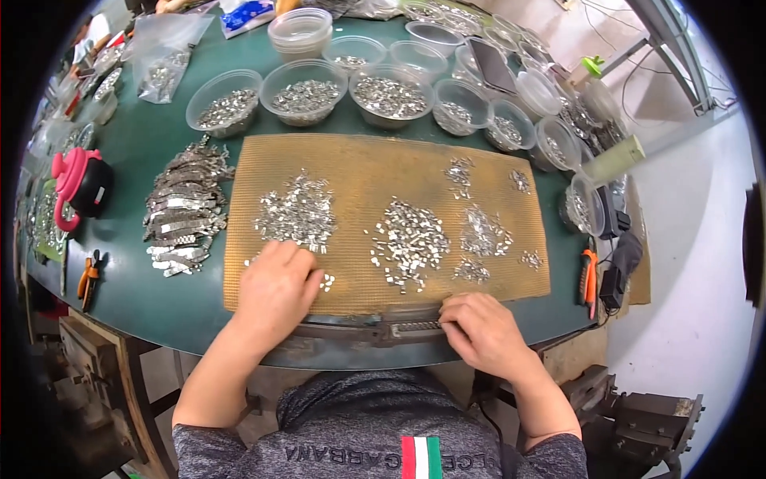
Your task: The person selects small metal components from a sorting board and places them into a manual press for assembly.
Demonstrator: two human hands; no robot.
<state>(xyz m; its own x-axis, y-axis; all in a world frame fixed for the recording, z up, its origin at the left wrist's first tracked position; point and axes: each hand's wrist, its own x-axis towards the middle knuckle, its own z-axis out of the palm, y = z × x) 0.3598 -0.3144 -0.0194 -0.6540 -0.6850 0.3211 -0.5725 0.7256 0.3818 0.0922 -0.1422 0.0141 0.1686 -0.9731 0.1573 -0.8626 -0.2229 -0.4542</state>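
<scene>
My left hand [278, 286] is closed, its fingers curled down onto the lower left of a tan ribbed mat [367, 172]. Its fingertips are hidden, at the near edge of a heap of small silvery metal pieces [299, 209]. At the mat's near edge lies a dark metal bar [351, 330] with a short strip of metal links [415, 326] in it. My right hand [483, 329] is closed at the right end of that strip; what its fingers pinch cannot be made out. Between the hands sits a heap of brighter metal pieces [411, 239]. Smaller heaps [483, 231] lie farther right.
A stack of metal link strips [185, 211] lies left of the mat. Plastic bowls of metal pieces [391, 96] line its far side, with a phone [492, 65] on some. A pink-lidded cup [84, 182] and orange-handled pliers [89, 279] stand left; more pliers [589, 275] lie right.
</scene>
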